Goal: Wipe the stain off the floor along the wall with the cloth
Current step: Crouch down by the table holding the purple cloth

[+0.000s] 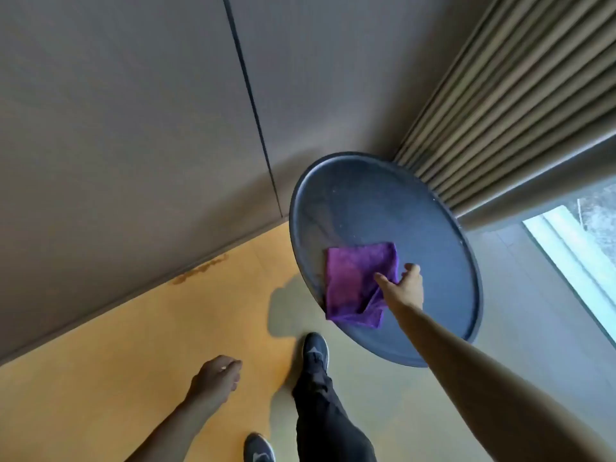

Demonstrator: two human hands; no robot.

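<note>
At lower centre, your left hand [218, 378] hangs loosely curled, holding nothing, above open floor [116, 345]. Right of centre, your right hand [405, 288] pinches one purple cloth [353, 281] on a round table [433, 245]. One brown stain [200, 270] hugs the wall [133, 128] edge, centre left.

Daylight enters from the bright, washed-out window strip [576, 261] at the right edge, where detail is blown out. The pale wooden floor [116, 378] glows warm yellow on the left and turns greyer toward the window. A soft grey shadow [283, 311] lies on the floor left of the round dark blue-grey tabletop surface [433, 228]. Straight wall lines bow with wide-angle distortion. The whole frame is slightly soft, with compression smear.
</note>
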